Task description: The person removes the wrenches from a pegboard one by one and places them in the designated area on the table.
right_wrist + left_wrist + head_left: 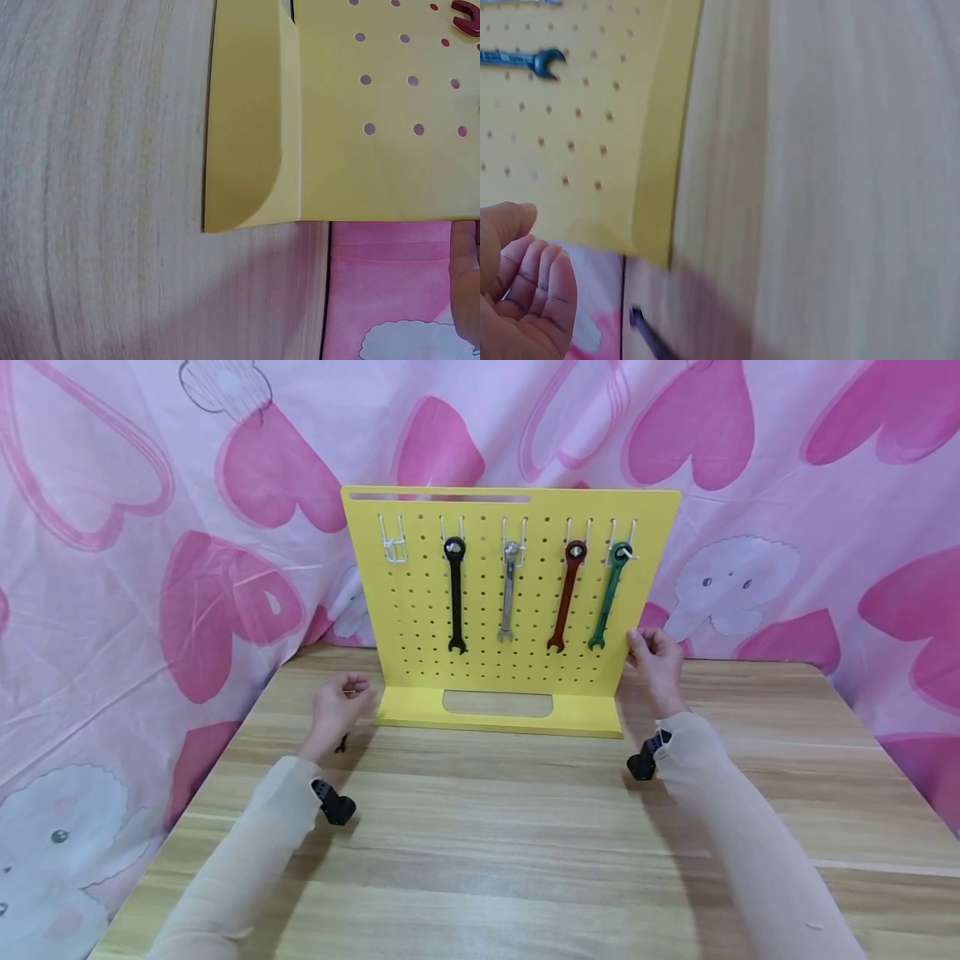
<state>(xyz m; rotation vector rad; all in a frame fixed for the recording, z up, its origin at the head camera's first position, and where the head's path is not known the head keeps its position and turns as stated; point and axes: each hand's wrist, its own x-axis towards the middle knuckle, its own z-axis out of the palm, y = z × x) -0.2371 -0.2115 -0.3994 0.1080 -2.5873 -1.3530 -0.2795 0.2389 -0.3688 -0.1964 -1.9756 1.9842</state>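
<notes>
Pegboard (487,668) upright on the wooden surface (487,835), the right hand (658,667) pinching its right edge.

Yellow and full of small holes, the board stands on its flat base (411,712) near the far side of the surface. White hooks (394,542) run along its upper part; from left to right hang a black wrench (456,602), a silver wrench (508,593), a red wrench (566,602) and a green wrench (609,602). The left hand (339,703), loosely curled round nothing, hovers just beside the lower left corner. Near it on the surface lies a slim dark tool (651,335), partly hidden and blurred. Pink heart-printed cloth (277,468) hangs behind.
</notes>
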